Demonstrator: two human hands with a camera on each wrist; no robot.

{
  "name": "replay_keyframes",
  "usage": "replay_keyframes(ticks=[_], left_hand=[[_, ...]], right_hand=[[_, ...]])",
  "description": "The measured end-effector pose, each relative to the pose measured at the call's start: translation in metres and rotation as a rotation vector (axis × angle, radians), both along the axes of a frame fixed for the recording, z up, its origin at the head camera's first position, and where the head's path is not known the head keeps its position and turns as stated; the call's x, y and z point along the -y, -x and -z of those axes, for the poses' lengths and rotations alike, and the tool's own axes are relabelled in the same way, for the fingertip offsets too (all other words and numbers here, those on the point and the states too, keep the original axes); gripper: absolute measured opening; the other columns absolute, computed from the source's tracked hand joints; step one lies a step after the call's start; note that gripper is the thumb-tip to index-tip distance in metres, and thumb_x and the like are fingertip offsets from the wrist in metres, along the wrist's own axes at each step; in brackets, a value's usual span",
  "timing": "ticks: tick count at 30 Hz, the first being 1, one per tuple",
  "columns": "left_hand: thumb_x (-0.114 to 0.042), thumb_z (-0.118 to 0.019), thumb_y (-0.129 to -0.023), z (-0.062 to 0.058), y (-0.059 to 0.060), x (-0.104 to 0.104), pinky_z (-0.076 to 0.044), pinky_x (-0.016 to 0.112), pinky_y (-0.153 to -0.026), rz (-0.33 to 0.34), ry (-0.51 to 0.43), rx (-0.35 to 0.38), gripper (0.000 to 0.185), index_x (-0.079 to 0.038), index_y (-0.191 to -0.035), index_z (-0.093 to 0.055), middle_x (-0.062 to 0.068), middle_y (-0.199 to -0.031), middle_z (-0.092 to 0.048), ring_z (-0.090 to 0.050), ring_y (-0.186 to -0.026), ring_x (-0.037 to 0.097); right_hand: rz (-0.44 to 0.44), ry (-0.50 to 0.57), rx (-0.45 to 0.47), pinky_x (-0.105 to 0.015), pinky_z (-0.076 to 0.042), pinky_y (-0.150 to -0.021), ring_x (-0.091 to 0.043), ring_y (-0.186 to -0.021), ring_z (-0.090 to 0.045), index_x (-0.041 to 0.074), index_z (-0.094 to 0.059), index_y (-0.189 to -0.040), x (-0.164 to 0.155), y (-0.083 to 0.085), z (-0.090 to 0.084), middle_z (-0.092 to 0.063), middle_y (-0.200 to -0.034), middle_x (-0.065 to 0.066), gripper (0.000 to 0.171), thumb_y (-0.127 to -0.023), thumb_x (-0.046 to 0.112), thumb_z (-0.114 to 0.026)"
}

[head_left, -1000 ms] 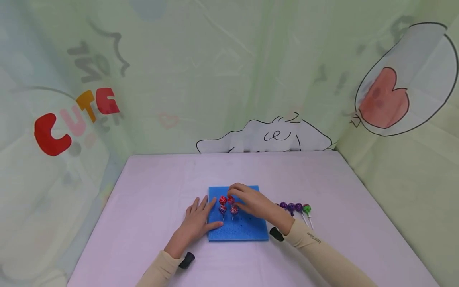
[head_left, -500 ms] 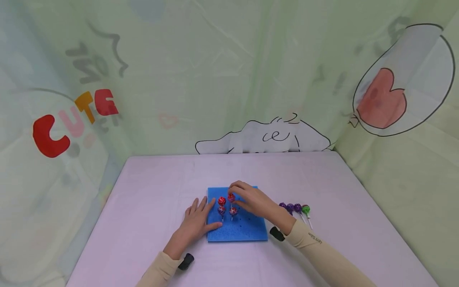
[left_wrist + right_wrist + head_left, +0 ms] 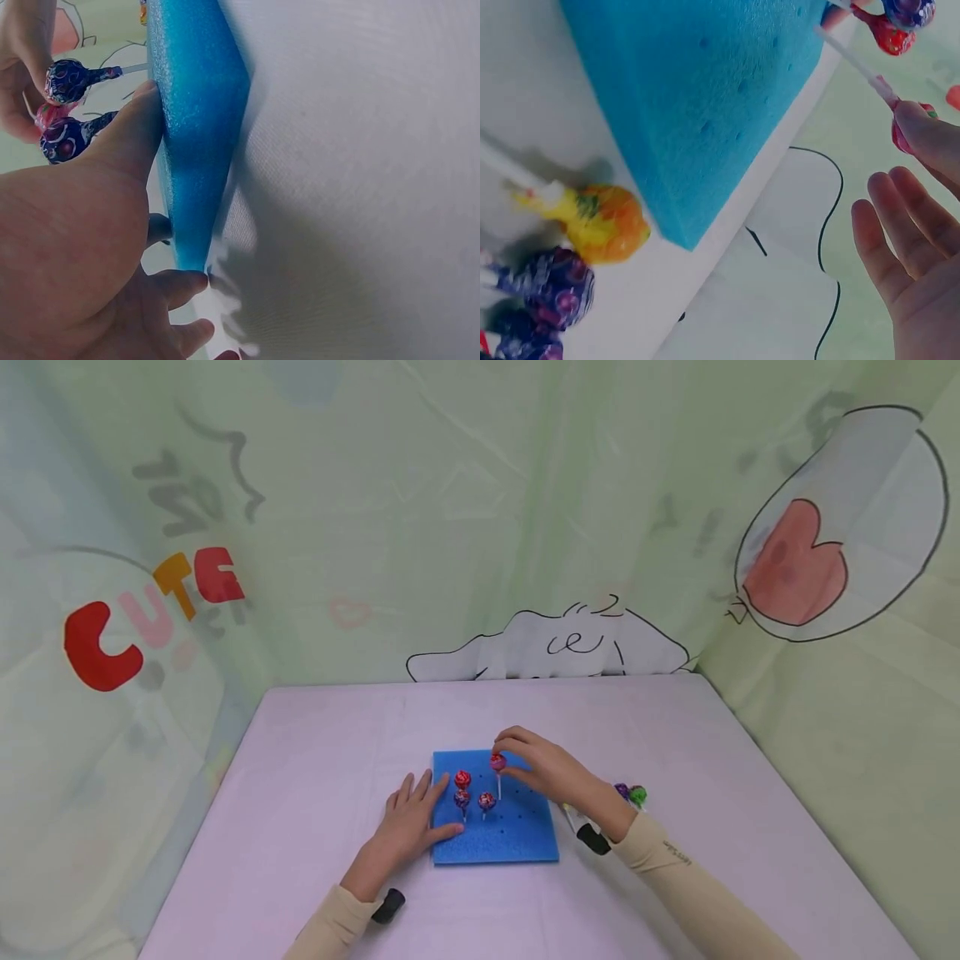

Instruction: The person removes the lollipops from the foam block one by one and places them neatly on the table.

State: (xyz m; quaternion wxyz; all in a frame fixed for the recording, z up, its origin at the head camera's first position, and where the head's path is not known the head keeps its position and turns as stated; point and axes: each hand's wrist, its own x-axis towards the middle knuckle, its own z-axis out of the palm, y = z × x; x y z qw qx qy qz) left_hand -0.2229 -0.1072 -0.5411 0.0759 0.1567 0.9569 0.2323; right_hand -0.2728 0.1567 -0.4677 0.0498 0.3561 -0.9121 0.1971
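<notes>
I logged the following change over the last second. The right hand had been low over the cluster of lollipops standing in the blue foam block; it then rose and shifted toward the block's far right part. The red lollipop came up with it. Four lollipops had stood in the block; three standing lollipops remained near its far left corner.

Grip state, right: thumb and forefinger pinched the red lollipop at its head. The other fingers lay straight and spread. The white stick hung down toward the foam, its tip just above or at the surface; I could not tell whether it was seated in a hole.

Grip state, left: the left hand stayed flat on the desk, fingers straight, thumb pressed against the block's left edge. It held nothing and steadied the block.

The block had not moved on the desk. Loose lollipops lay on the desk off the block's right edge; the right forearm now hid most of them. The right wrist view showed a yellow one and purple ones beside that edge.

My reading: one lollipop had been pulled from its hole and was being moved to another position on the block.
</notes>
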Motion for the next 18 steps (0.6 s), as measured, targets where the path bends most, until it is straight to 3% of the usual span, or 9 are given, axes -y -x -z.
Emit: replay_keyframes(ticks=[7,18], left_hand=[[-0.057,-0.066,-0.091,-0.002,-0.001,0.0,-0.016,0.068,-0.119,-0.007,-0.013,-0.007,0.086,-0.014,-0.158,-0.034,0.023,-0.164,-0.025,-0.012,-0.153,0.051],[-0.056,-0.066,-0.091,0.001,0.0,0.0,-0.015,0.068,-0.12,-0.006,-0.025,-0.002,0.086,-0.015,-0.158,-0.032,0.022,-0.165,-0.024,-0.011,-0.153,0.05]], right_hand=[[0.02,-0.007,0.091,-0.036,-0.055,-0.098,-0.018,-0.117,-0.061,0.017,-0.07,-0.12,-0.012,0.001,0.0,-0.061,-0.125,0.0,0.027,-0.094,0.023,-0.072],[0.014,0.09,0.24,-0.047,-0.056,-0.095,-0.029,-0.117,-0.06,0.011,-0.071,-0.119,-0.031,-0.003,0.005,-0.062,-0.124,-0.007,0.027,-0.094,0.02,-0.071]])
